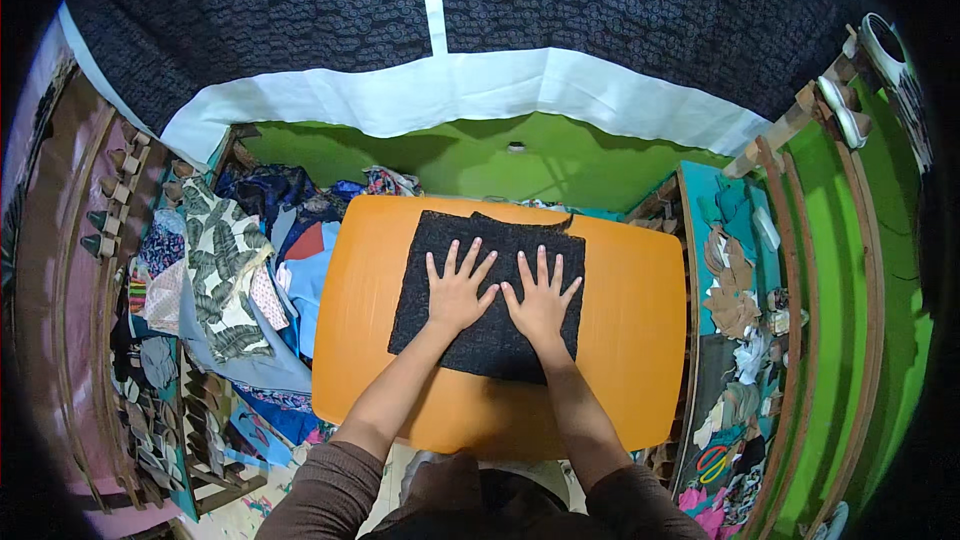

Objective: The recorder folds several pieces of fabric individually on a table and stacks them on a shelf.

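A black piece of lacy-looking fabric (500,345) lies spread in a rough rectangle on an orange table (635,310). Its far edge is uneven, with a loose strip toward the right corner. My left hand (458,290) rests flat on the left half of the fabric, fingers spread and pointing away from me. On the right half, my right hand (541,298) lies palm down in the same way. The two thumbs nearly meet in the middle. Neither hand grips anything.
Piled clothes and cloth, including a leaf-print piece (222,270), crowd the table's left side. A teal shelf (690,190) with fabric scraps and scissors with coloured handles (713,462) stands at right. Wooden racks (800,240) line both sides. A dark patterned curtain (620,10) hangs beyond.
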